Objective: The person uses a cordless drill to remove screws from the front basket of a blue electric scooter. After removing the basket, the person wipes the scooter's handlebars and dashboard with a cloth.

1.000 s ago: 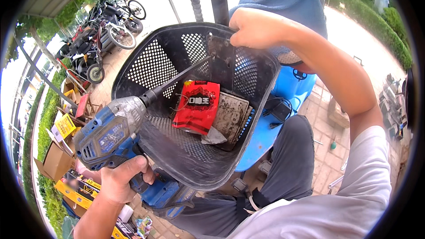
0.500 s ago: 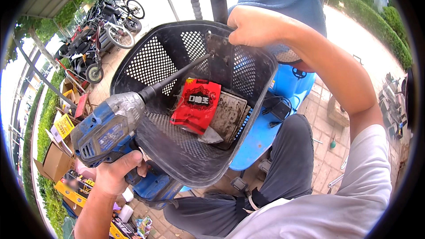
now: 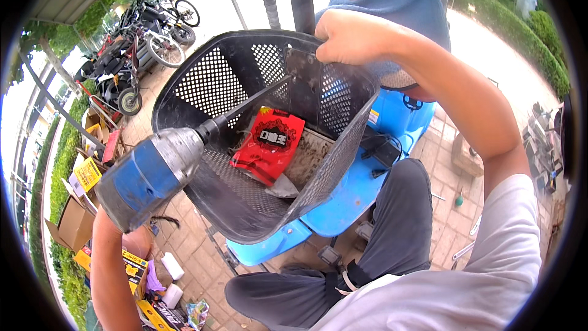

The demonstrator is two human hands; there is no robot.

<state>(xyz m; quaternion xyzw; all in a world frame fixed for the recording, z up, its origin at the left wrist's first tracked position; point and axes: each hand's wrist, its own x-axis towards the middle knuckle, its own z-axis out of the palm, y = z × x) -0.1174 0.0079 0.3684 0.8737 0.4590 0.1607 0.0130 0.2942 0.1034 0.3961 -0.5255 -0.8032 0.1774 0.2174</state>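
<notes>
My left hand point(image 3: 138, 242) holds a blue and grey cordless impact driver point(image 3: 144, 175); the tool's body hides most of my fingers. A long shaft runs from its nose across a black plastic basket point(image 3: 239, 224), the tip at a dark mounting plate point(image 3: 302, 64) on the far inner wall. My right hand point(image 3: 346, 37) is closed over the basket's far right rim, near that plate. Inside the tilted basket lie a red packet point(image 3: 269, 144), a dirt-stained flat piece point(image 3: 309, 156) and a grey pointed piece point(image 3: 282, 187).
Blue vehicle bodywork point(image 3: 337, 208) sits under and right of the basket, a black charger-like box point(image 3: 381, 150) on it. A blue cloth point(image 3: 392, 9) covers a seat-like part behind. Cardboard boxes point(image 3: 76, 224) stand left; bicycles point(image 3: 164, 49) are parked beyond. Tools lie on the right paving.
The driver has rolled in my left hand, so its handle and battery no longer show. The basket has tilted and shifted slightly left; my right hand stays on its rim.
</notes>
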